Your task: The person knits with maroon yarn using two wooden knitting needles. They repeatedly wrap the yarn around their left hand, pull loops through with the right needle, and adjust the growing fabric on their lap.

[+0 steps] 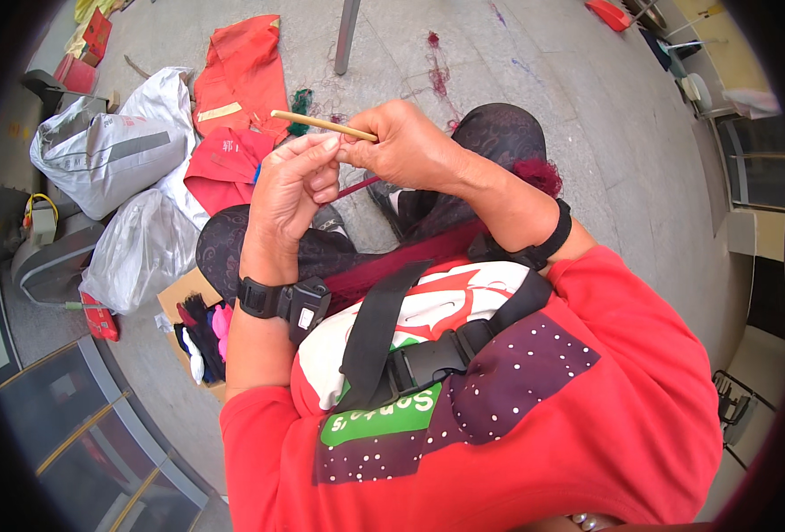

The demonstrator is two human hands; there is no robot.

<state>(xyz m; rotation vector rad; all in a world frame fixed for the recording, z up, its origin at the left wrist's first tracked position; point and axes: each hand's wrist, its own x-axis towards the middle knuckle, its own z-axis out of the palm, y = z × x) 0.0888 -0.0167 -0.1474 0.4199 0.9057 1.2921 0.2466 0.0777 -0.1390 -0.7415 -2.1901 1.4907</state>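
A thin light-wood stick slants above my fingers, its right end in my right hand, which is closed on it with thumb and fingers. Beside it my left hand is closed in a pinch, its fingertips almost touching the right hand's. Whatever lies between those tips is too small to tell. A dark red strand of yarn runs into the curled lower fingers of my left hand. More dark red yarn lies across my lap, and a fluffy end of it shows by my right forearm.
White sacks and red-orange cloth lie at the left. Below them stands a cardboard box with dark, pink and white bundles. Loose dark red threads and a green tuft lie on the grey floor. A metal leg stands ahead.
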